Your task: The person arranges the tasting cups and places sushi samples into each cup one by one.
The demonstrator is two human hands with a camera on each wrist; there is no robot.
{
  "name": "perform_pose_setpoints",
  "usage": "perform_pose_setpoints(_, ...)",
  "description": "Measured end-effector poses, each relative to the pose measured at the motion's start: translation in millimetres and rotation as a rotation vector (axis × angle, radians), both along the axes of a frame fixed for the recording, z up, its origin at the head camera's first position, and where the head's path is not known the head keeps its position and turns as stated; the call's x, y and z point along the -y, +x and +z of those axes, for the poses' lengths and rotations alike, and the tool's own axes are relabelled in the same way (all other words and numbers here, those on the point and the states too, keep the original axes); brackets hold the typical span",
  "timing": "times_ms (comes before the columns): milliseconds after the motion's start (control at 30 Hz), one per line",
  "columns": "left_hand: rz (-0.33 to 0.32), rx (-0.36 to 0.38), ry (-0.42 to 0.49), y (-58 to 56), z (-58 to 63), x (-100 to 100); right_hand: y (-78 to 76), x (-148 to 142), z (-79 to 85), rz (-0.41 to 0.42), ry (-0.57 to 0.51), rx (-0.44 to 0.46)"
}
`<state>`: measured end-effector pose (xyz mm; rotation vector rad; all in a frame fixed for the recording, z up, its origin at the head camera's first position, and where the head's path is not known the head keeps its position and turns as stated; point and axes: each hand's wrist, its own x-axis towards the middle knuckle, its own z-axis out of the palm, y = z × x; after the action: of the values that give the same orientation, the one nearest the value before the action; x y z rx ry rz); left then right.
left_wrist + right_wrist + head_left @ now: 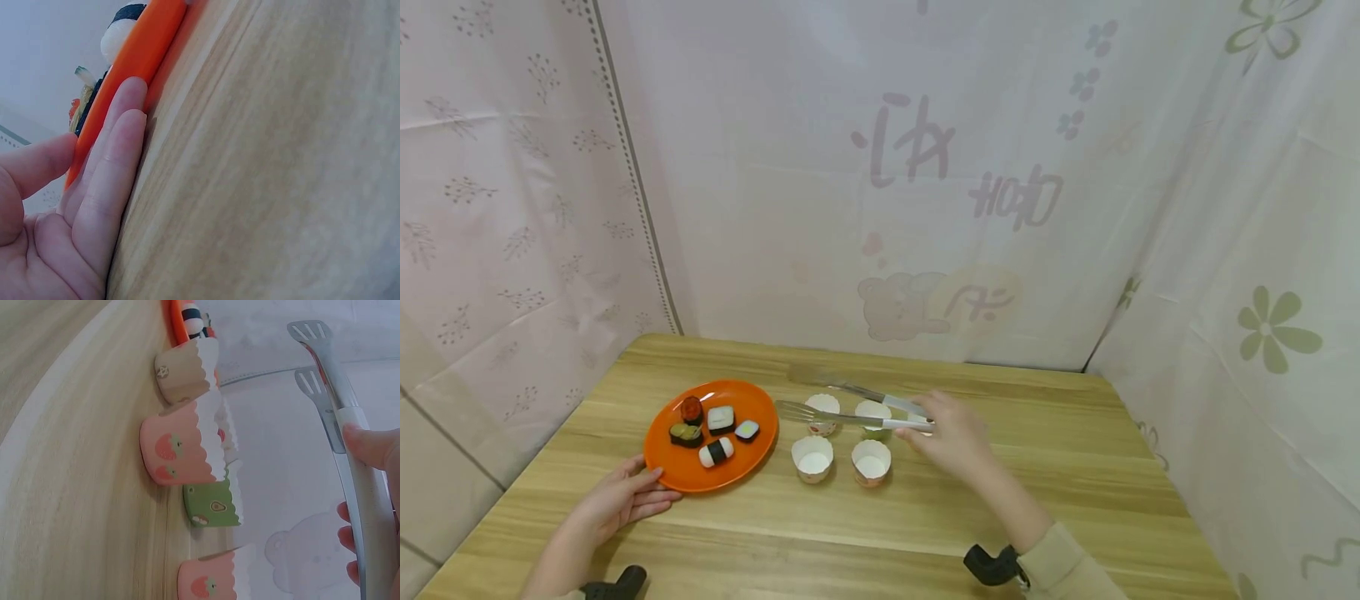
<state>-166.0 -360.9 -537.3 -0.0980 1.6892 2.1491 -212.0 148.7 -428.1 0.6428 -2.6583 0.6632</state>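
My left hand (pixel 625 497) pinches the near left rim of an orange plate (pixel 756 473), its thumb at the upper edge and fingers along the underside in the left wrist view. On the plate lie several sushi pieces, among them a white one with a black band (pixel 716 452) and one with red topping (pixel 692 409). My right hand (pixel 951 433) grips metal tongs (pixel 369 519) with pale handles. Their slotted tips stand apart with nothing between them, pointing left above the paper cups, close to the plate's right edge in the head view.
Several scallop-edged paper cups stand right of the plate, including a strawberry-print pink cup (pixel 178 447), a green avocado-print cup (pixel 212 503) and a beige cup (pixel 181 372). One at the right is partly hidden by my right hand. Printed curtains (pixel 820 250) surround the wooden table (pixel 820 550).
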Motion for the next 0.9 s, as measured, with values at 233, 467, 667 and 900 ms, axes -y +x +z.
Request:
perform_pose_setpoints(233,0.015,0.009,0.001,1.0,1.4,0.2,1.0,12.5,-0.9,0.048,0.02,-0.031)
perform_pose_setpoints(467,0.003,-0.003,0.0,1.6,3.9,-2.0,1.6,23.0,-0.3,0.087,0.022,-0.054)
perform_pose_setpoints(667,0.019,0.014,0.002,0.6,2.6,-1.3,0.9,30.9,-0.1,0.115,0.038,-0.046)
perform_pose_setpoints(900,0.018,0.018,-0.001,-0.1,0.8,-0.5,0.6,37.1,-2.4,0.152,0.077,-0.102)
